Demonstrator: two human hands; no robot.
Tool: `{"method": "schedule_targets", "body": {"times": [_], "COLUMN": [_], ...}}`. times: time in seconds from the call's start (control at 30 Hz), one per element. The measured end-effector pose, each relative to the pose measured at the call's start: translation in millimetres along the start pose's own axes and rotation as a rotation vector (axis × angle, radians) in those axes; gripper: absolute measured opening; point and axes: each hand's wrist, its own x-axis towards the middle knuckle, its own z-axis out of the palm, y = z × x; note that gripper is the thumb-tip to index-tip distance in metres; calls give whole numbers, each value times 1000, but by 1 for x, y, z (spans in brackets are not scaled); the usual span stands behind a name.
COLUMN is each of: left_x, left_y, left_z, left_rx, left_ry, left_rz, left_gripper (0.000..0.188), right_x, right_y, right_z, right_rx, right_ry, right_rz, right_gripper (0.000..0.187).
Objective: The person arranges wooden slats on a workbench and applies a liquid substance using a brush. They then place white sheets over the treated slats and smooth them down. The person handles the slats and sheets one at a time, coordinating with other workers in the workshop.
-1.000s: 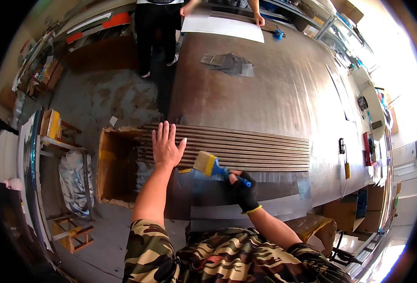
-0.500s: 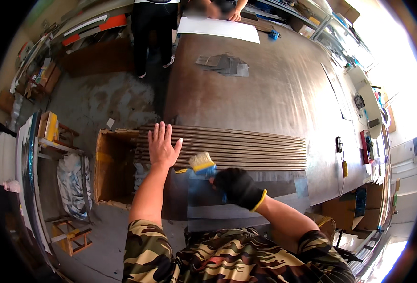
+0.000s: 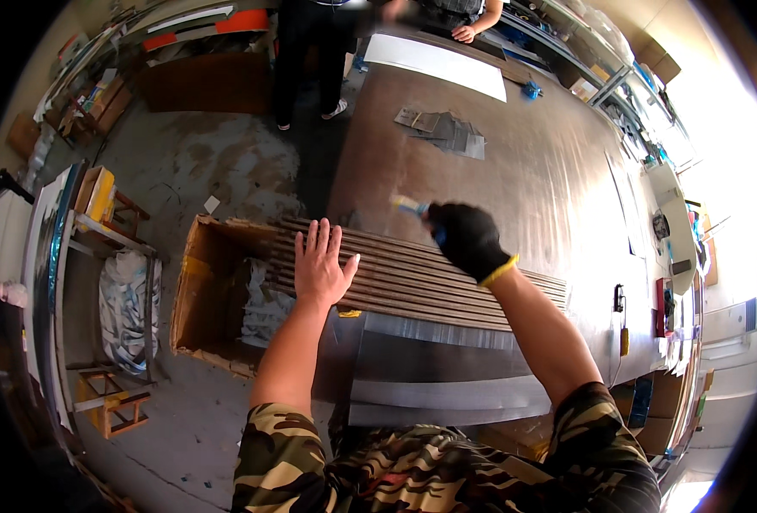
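The brown metal bench [image 3: 532, 171] takes up the middle of the view, with a person in dark trousers [image 3: 310, 64] standing by its far left corner. At its near left corner, an open cardboard box [image 3: 192, 282] sits beside the row of long brown strips [image 3: 421, 291], which lie side by side across the near part of the bench. Their left ends reach the box's edge; whether they rest on it, I cannot tell. A white sheet [image 3: 438, 67] lies at the far end, and thin grey pieces [image 3: 447, 141] lie overlapped nearer.

The bare left hand [image 3: 320, 265] is spread wide and flat on the strips near their left ends, gripping nothing. The gloved right hand [image 3: 471, 242] is closed around a paintbrush [image 3: 408, 205], blurred, above the strips' far edge; contact is unclear.

Pressing at one end only, the left hand could let the far right ends fan apart if the brush drags sideways. Bare fingers close to the bristles' path could be smeared, and a stroke overrunning the outermost strip could mark the bench.
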Motion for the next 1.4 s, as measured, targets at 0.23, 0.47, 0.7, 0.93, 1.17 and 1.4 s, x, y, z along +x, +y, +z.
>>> {"method": "schedule_targets", "body": {"times": [0.23, 0.47, 0.7, 0.93, 1.17, 1.4], "left_x": [-4, 0, -2, 2, -1, -1], "left_y": [-8, -1, -6, 1, -5, -3], "left_z": [6, 6, 5, 4, 12, 6], "left_rx": [-42, 18, 22, 8, 16, 36], "left_ry": [49, -39, -48, -54, -15, -28], "left_rz": [6, -16, -31, -22, -12, -1], "left_gripper": [68, 69, 69, 69, 68, 68], "right_x": [-79, -6, -87, -63, -106, -43], "right_y": [-64, 12, -72, 39, -65, 3], "right_z": [-7, 18, 18, 28, 10, 41], "right_rx": [630, 321, 425, 185, 422, 1039], "right_ry": [-475, 16, -372, 217, -38, 258], "right_rz": [-84, 306, -229, 337, -145, 683], "right_gripper": [19, 15, 14, 7, 11, 15]}}
